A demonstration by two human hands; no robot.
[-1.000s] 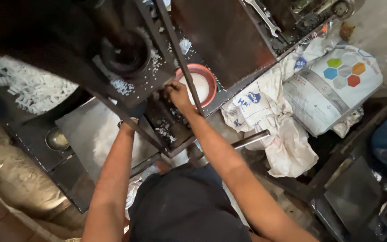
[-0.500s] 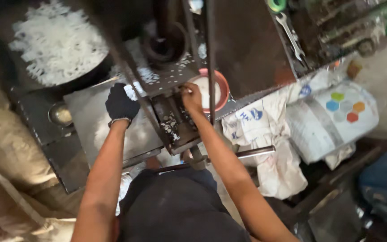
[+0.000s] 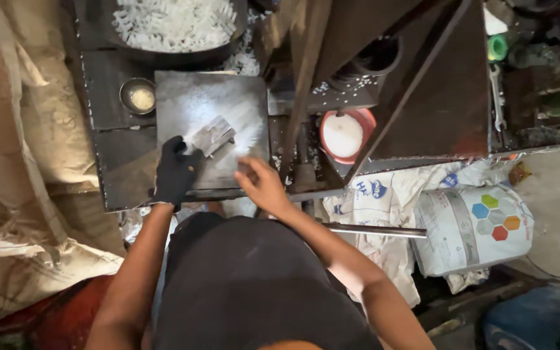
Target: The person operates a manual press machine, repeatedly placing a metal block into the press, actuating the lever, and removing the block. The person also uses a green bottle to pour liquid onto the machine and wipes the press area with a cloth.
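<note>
Workbench entry, seen from above the worker's head.

- Left hand (image 3: 176, 172), in a black glove: fingers closed on the near end of a small grey metal block (image 3: 213, 135), which lies flat on the steel plate (image 3: 196, 97); the glove probably guards against sharp edges.
- Right hand (image 3: 264, 186), bare: blurred, fingers loosely spread over the plate's edge at 4 o'clock from the block; it appears to hold nothing, though I cannot tell for certain.
- Small metal bowl (image 3: 138, 96): at 10 o'clock from the block, within easy reach.
- Pan of white chips (image 3: 173, 23): at 12 o'clock, a likely stock supply.
- Red-rimmed bowl (image 3: 347, 135): at 3 o'clock, under the dark machine frame (image 3: 422, 84), seemingly to catch output.
- Printed sacks (image 3: 468, 227): at 4 o'clock, on the floor.
</note>
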